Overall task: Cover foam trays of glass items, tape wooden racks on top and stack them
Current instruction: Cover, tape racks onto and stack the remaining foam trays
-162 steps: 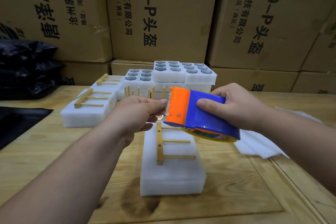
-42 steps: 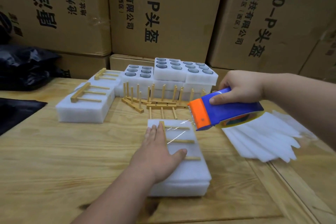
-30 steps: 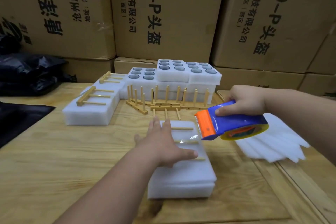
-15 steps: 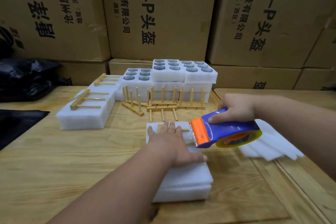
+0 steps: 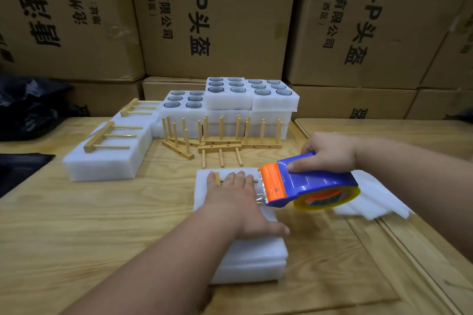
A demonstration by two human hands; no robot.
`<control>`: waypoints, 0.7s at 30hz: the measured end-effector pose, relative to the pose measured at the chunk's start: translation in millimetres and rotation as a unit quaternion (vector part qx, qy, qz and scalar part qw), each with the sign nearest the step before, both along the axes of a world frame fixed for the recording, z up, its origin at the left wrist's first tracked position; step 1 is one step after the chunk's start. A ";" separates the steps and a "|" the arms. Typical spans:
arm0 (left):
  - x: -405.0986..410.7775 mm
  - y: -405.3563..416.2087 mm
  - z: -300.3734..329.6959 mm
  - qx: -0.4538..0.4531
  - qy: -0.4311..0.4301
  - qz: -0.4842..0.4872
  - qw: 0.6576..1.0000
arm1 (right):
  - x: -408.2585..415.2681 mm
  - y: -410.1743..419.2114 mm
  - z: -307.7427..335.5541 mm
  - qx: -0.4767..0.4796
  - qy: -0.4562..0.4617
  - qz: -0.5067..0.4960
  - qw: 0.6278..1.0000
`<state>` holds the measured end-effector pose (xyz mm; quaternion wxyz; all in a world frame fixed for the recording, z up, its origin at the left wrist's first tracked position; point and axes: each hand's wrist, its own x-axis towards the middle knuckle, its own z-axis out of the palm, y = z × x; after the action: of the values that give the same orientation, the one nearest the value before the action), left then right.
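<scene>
Printed black text on the stacked cardboard boxes [image 5: 217,15] behind the bench, all rotated sideways. Centre box: "科技有限公司", "(西区)", "0-P头盔". The box to its right [image 5: 363,15] carries "有限公司", "(西区)", "0-P头盔". Print on the box to its left [image 5: 69,13] is only partly legible.

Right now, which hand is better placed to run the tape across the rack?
Right. The right hand already grips the tape dispenser, its blade end at the foam tray beside the wooden rack. The left hand lies flat on the rack, pinning it.
</scene>
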<state>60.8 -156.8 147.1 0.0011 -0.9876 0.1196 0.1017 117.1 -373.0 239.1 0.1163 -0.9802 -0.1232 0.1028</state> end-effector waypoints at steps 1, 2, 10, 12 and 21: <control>0.6 1.8 1.3 -0.008 0.013 0.004 1.000 | -1.0 -0.3 -1.8 0.001 -0.002 0.002 1.000; 1.3 2.8 2.3 -0.014 0.023 0.008 1.000 | -1.8 -0.8 -4.1 0.003 -0.002 0.008 1.000; -8.1 -7.8 -3.0 -0.020 -0.031 0.037 0.999 | -3.2 -7.3 -14.5 0.044 0.014 0.022 0.999; -7.6 -5.7 0.7 -0.035 -0.026 0.035 0.998 | -3.8 -8.0 -13.8 0.055 0.017 0.021 0.998; -15.2 -5.8 -6.0 -0.014 -0.066 0.010 0.998 | -6.8 -12.6 -23.8 0.071 0.038 0.012 0.997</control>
<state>45.6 -162.6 141.1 -0.0062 -0.9932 0.1105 0.0348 110.3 -385.6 215.2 0.1886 -0.9633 -0.1377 0.1325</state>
